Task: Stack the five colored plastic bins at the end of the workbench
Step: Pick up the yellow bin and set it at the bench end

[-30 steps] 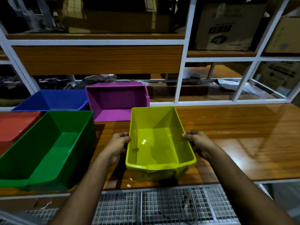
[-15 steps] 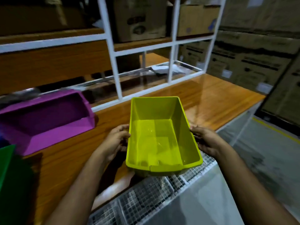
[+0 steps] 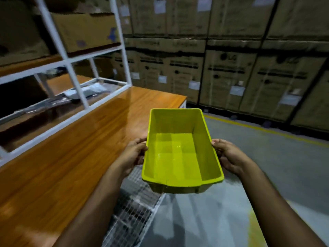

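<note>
An empty yellow-green plastic bin (image 3: 179,152) hangs in the air in front of me, beside the workbench's front edge and over the floor. My left hand (image 3: 132,155) grips its left wall and my right hand (image 3: 229,155) grips its right wall. The wooden workbench (image 3: 71,157) stretches away on the left, and its far end (image 3: 170,98) shows beyond the bin. No other colored bin is in view.
A white-framed shelf unit (image 3: 78,82) with cardboard boxes stands along the back of the bench. A wire-mesh shelf (image 3: 135,207) sits below the bench edge. Stacked cardboard cartons (image 3: 231,72) wall off the far side. A grey floor with a yellow line (image 3: 267,131) lies to the right.
I have turned right along the bench with the yellow-green bin lifted off it. The purple, green, blue and red bins have left the view; the bench's end and the cartons appeared.
</note>
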